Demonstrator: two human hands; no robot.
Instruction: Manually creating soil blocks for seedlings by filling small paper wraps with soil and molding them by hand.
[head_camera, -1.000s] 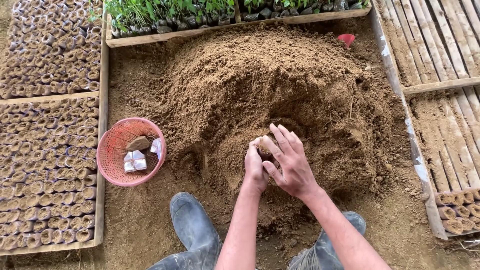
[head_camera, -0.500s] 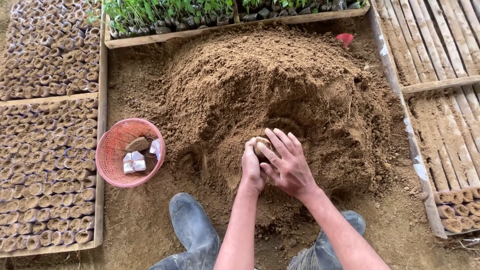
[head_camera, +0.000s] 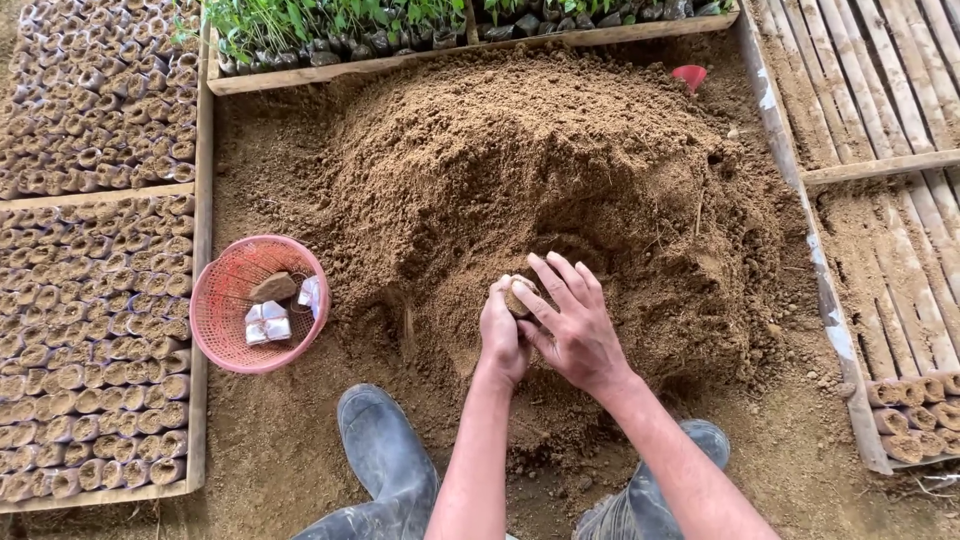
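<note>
My left hand (head_camera: 500, 335) grips a small soil-filled nursery bag (head_camera: 519, 296) upright at the foot of a big mound of brown soil (head_camera: 520, 170). My right hand (head_camera: 572, 322) lies over the bag's top, fingers spread and one finger pressing into the soil at its mouth. Both hands are together in a scooped hollow at the front of the mound. My two grey rubber boots (head_camera: 385, 460) stand on the soil just below.
A pink mesh basket (head_camera: 225, 335) with folded plastic bags and a brown piece sits left of the mound. Wooden-framed beds of filled bags (head_camera: 90, 330) line the left. Seedlings (head_camera: 330, 25) stand at the back. Bamboo slats (head_camera: 880, 90) and several filled bags (head_camera: 915, 405) lie right.
My hands have stayed at the same spot on the mound; the right fingers shifted slightly over the bag's top.
</note>
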